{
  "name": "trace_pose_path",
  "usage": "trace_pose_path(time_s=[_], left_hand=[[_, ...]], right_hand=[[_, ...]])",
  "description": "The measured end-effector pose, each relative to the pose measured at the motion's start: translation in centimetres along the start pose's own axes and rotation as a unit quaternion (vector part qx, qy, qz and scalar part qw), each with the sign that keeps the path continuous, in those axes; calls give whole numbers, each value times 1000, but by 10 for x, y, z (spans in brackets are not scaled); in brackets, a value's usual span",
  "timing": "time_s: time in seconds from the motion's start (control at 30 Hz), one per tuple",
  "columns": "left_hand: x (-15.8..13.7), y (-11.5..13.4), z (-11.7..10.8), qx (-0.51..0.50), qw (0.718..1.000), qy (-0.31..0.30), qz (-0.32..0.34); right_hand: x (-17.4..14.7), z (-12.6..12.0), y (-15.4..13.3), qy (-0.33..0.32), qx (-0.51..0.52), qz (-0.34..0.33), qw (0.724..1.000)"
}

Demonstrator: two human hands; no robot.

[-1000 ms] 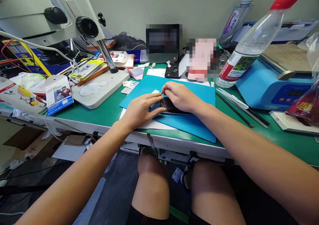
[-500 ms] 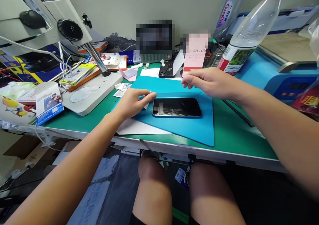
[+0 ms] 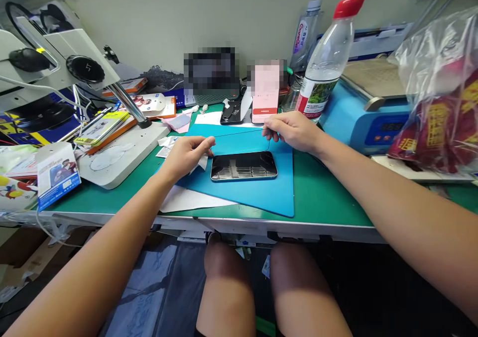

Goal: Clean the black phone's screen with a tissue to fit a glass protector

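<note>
A smartphone (image 3: 244, 167) lies screen up on a blue mat (image 3: 276, 197), its dark glass showing reflections. A thin dark strand, like fine wire (image 3: 239, 133), runs nearly level above the phone's far edge, from hand to hand. My left hand (image 3: 190, 153) pinches its left end between thumb and fingers, beside the phone's left end. With fingers curled, my right hand (image 3: 287, 130) grips the other end beyond the phone's right end. A short loose tail of strand hangs below that hand. Crumpled white paper (image 3: 201, 163) sits partly behind my left fingers.
A microscope stand (image 3: 123, 153) fills the left, with boxes around it. Behind the mat are a propped phone with a pink screen (image 3: 266, 95) and a black phone (image 3: 231, 112). At right stand a red-capped bottle (image 3: 324, 63), a blue machine (image 3: 347, 113) and a plastic bag (image 3: 436, 103).
The view has turned right, so the desk things appear further left. The strand between my hands now shows clearly; both hands stay near the phone's ends.
</note>
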State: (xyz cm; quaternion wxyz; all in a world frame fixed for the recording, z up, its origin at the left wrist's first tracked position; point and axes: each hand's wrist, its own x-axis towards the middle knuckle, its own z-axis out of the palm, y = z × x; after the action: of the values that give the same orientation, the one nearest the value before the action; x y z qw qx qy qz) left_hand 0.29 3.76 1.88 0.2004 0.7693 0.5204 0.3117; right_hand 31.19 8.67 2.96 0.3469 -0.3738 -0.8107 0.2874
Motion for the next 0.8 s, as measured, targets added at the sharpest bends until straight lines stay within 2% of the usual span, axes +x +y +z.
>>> trace_pose_path(time_s=[0.2, 0.4, 0.6, 0.8], left_hand=[[2, 2, -8, 26, 1000, 2, -14], [-20, -4, -30, 104, 994, 13, -29], [-34, -7, -19, 159, 987, -28, -19], [-35, -7, -14, 177, 984, -4, -9]], right_hand=[[-2, 4, 0, 3, -8, 10, 1000], [0, 11, 6, 33, -31, 13, 999], [3, 15, 12, 32, -66, 4, 997], [6, 15, 19, 33, -92, -7, 995]])
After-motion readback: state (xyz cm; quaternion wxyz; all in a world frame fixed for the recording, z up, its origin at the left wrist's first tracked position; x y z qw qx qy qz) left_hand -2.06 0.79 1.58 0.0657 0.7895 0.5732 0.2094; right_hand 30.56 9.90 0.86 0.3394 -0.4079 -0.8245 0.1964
